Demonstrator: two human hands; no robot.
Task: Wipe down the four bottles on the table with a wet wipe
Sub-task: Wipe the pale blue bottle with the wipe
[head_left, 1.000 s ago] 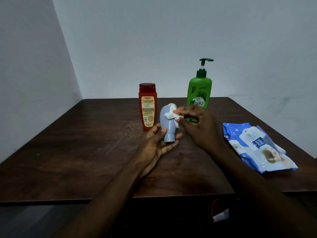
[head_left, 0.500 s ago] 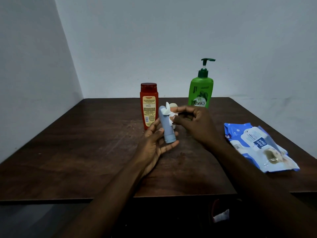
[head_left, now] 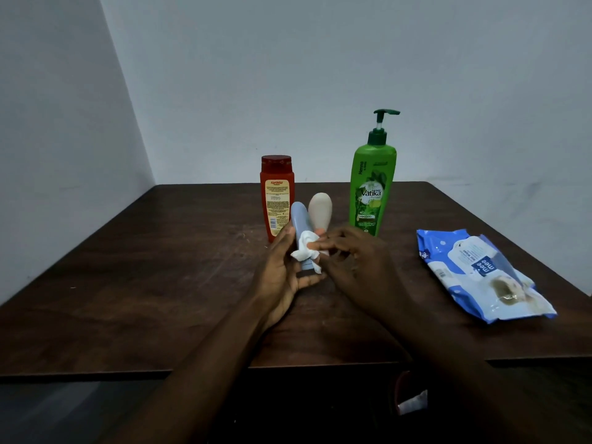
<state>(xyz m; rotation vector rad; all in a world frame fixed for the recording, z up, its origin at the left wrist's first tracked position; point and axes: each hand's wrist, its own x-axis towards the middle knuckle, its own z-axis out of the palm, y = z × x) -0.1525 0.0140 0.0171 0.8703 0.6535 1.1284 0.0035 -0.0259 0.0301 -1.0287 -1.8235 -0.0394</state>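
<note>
Currently, head view only: left hand holds the blue bottle off the bench, its fingers curled round the lower half and the thumb on the left flank. The bottle's long axis is near upright, rounded end up and tipped slightly away and left, cap end down by the palm. The right hand comes in from the right. Its fingers are bunched together, pinching the wet wipe against the bottle's right flank at about mid-body. Exact contact under the wipe is hidden, probably thumb and forefinger. My read: the next stroke runs along that axis, up-left toward the rounded end or down to the cap, while the left hand turns the bottle. The red bottle, beige bottle and green pump bottle stand upright just behind the hands. The wipes pack lies flat well to the right, on the right hand's side.
</note>
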